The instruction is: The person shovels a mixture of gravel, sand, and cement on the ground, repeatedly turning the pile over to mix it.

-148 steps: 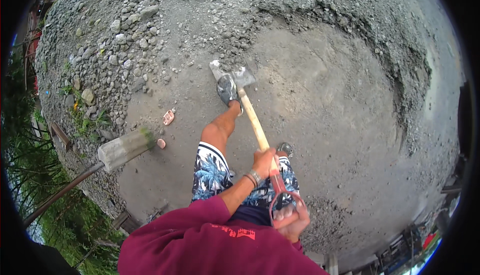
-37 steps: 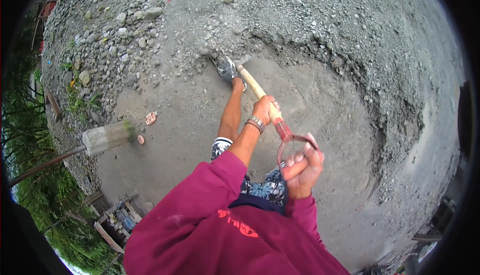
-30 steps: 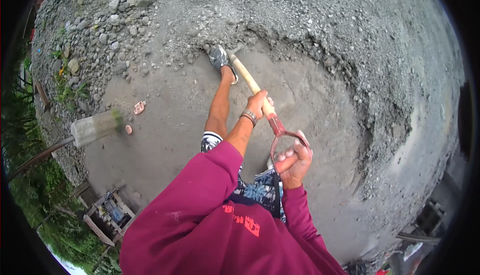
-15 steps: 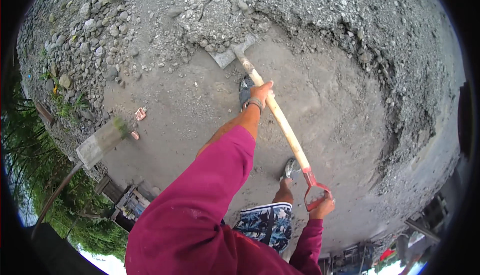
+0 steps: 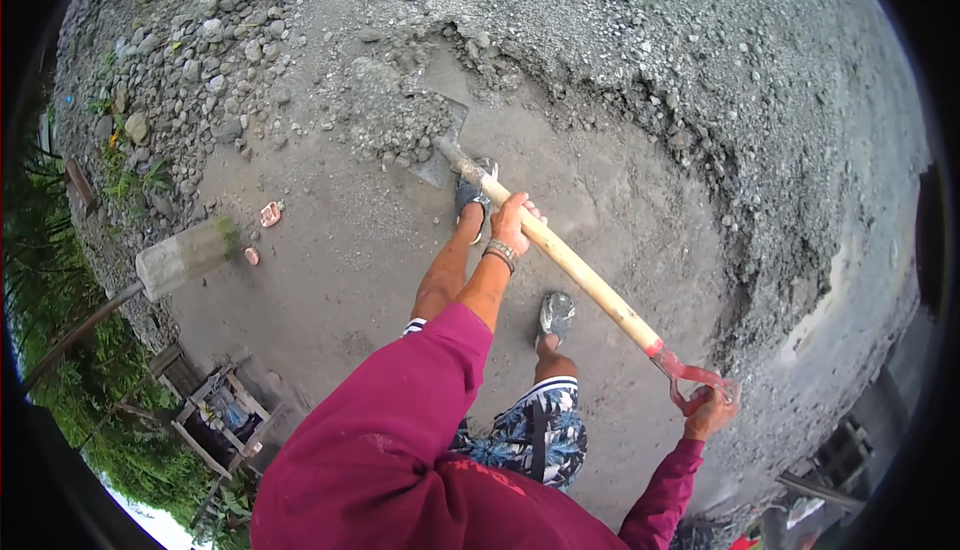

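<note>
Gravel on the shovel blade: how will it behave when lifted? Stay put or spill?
The gravel looks loose and mixed in size, so it likely slides off the shovel blade if tilted. The heaped load probably feels heavy at the far end; the left hand grips mid-shaft, the right hand the red handle.

No labels, signs or screens show. The only package-like things are two bits of litter on the packed grey ground, at about nine o'clock from the picture's middle: a small crumpled wrapper (image 5: 270,214), pinkish-red and white, and just below-left of it, towards seven o'clock, a smaller reddish scrap (image 5: 251,256) lying close to the end of a pale, blurred block; what either once held cannot be told
</note>
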`<state>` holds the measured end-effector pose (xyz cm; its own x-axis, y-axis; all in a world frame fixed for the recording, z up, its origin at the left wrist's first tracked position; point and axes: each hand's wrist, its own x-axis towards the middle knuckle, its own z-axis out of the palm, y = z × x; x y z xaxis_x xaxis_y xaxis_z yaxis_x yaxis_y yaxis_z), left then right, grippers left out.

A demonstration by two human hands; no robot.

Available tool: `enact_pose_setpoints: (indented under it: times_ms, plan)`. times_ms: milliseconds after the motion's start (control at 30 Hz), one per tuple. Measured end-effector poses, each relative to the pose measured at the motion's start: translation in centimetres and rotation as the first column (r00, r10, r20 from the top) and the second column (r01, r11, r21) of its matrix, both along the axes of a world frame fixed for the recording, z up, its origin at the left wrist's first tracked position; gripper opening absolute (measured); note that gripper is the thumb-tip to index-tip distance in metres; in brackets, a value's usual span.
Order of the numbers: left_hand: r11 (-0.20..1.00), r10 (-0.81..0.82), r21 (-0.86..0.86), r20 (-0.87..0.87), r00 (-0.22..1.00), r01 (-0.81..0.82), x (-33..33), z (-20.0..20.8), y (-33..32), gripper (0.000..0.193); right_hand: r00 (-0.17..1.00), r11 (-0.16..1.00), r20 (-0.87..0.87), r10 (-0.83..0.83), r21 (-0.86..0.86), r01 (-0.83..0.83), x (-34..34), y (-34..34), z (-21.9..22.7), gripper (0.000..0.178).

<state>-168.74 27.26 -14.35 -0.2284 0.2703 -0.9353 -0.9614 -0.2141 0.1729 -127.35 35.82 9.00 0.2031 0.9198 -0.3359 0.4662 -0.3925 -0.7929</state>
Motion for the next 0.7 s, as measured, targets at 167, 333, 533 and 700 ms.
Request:
enact_pose_setpoints:
  times_ms: [167, 333, 533, 700]
  plan:
    - [0.961, 0.277, 0.052, -0.159, 0.948, -0.272, 2.5, 11.5, -10.5, 0.018, 0.915, 0.906, 0.124, 0.385, 0.138, -0.400, 0.1, 4.0, 7.1, 0.021]
    - [0.817, 0.416, -0.219, -0.419, 0.807, -0.534, 9.6, 23.4, -30.8, 0.028, 0.390, 0.427, -0.179, 0.903, 0.478, -0.768, -6.8, 0.3, 13.5, 0.024]
    - [0.581, 0.496, -0.524, -0.379, 0.781, -0.623, 21.6, 36.0, -47.4, 0.024, -0.012, 0.179, -0.317, 0.948, 0.564, -0.806, -10.8, -6.0, 17.3, 0.028]
    - [0.635, 0.498, -0.486, -0.337, 0.799, -0.600, 20.4, 33.5, -44.6, 0.019, 0.534, 0.513, -0.408, 0.741, -0.170, -0.841, -5.4, -5.8, 13.1, 0.029]
